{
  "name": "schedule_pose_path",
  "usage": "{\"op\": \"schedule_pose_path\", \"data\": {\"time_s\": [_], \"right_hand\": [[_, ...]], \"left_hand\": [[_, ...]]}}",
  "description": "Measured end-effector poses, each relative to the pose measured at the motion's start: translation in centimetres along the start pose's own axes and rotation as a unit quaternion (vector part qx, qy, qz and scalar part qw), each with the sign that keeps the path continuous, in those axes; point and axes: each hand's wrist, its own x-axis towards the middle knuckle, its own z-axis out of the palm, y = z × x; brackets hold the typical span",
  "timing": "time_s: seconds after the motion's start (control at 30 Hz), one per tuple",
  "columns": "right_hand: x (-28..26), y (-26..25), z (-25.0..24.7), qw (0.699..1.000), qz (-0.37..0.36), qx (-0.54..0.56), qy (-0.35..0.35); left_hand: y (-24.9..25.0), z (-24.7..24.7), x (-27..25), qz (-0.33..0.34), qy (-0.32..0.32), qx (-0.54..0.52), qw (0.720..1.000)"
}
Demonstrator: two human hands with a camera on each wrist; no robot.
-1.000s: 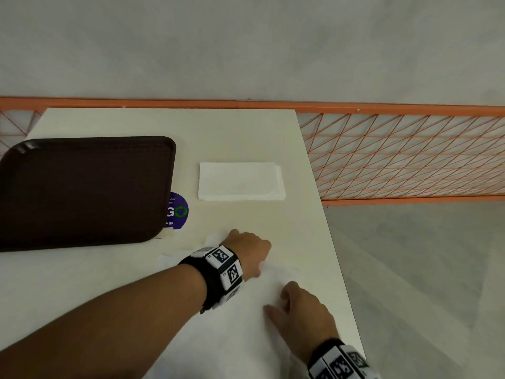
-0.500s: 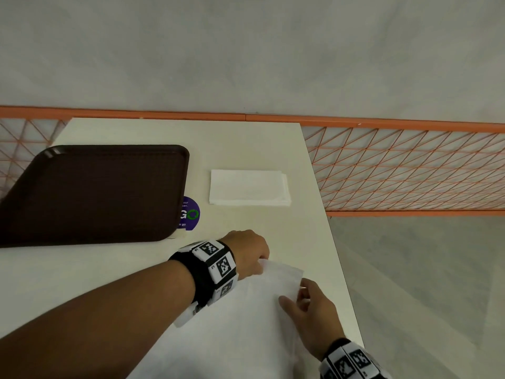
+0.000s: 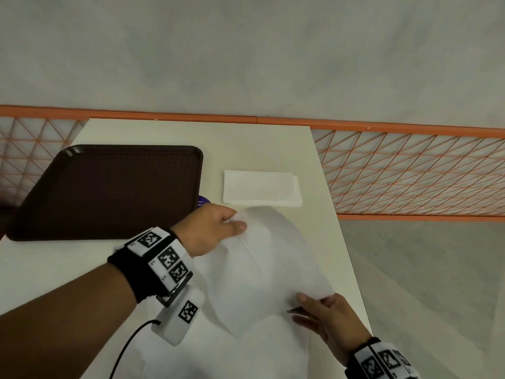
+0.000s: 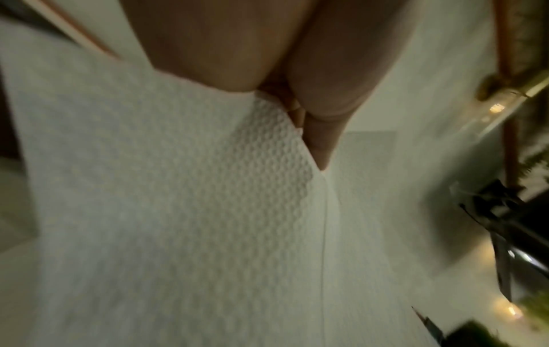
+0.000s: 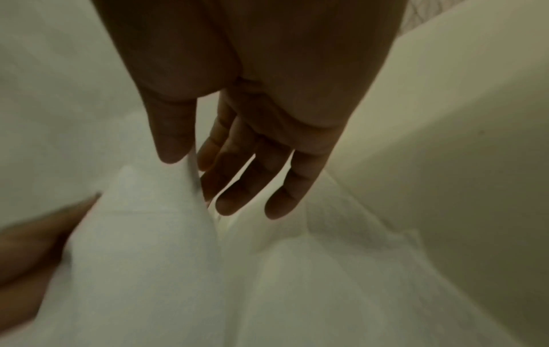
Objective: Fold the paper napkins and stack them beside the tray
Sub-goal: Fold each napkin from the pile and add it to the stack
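Observation:
A white paper napkin [image 3: 267, 266] is lifted off the table, bowed upward between my two hands. My left hand [image 3: 232, 222] pinches its far corner between thumb and fingers; the left wrist view shows the embossed napkin [image 4: 208, 211] under that pinch. My right hand [image 3: 314, 307] pinches the near right corner; in the right wrist view the thumb and forefinger of this right hand [image 5: 193, 164] clamp the napkin's edge [image 5: 148, 234] while the other fingers hang straight. A stack of folded napkins [image 3: 261, 191] lies just right of the dark brown tray [image 3: 109, 192].
More white paper [image 3: 246, 351] lies flat on the cream table [image 3: 246, 143] under the raised napkin. A purple sticker [image 3: 203, 201] peeks out by the tray's corner. The table's right edge [image 3: 352, 269] runs close to my right hand, with an orange mesh railing [image 3: 410, 173] beyond.
Both hands have raised the napkin off the table. My left hand carried its corner away toward the folded stack, and my right hand took hold of the near corner.

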Motion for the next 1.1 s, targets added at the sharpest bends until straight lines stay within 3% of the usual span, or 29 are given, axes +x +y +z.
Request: {"op": "schedule_pose_path", "data": {"time_s": [0.07,0.17,0.43,0.57,0.73,0.9,1.1], "right_hand": [[0.0,-0.3,0.9,0.997,0.010,0.070,0.010],[0.5,-0.8,2.4,0.996,0.006,0.085,0.025],[2.3,-0.7,5.0,0.991,-0.054,-0.058,0.108],[2.1,-0.9,5.6,0.989,-0.089,-0.080,0.089],[1.9,-1.4,5.6,0.989,-0.092,-0.091,0.076],[1.8,-2.0,5.0,0.979,-0.116,-0.144,0.085],[1.2,-3.1,4.5,0.960,-0.140,-0.220,0.104]], "left_hand": [[-1.6,-0.3,-0.7,-0.036,0.052,-0.072,0.995],[-4.0,0.4,-2.1,-0.086,0.118,-0.150,0.978],[-8.1,1.6,-5.6,-0.151,0.185,-0.093,0.966],[-8.7,1.4,-6.4,-0.130,0.179,-0.121,0.968],[-8.5,1.0,-6.9,-0.116,0.113,-0.162,0.973],[-8.1,1.0,-6.8,-0.096,0.142,-0.024,0.985],[-7.5,0.9,-6.9,-0.055,0.180,0.023,0.982]]}}
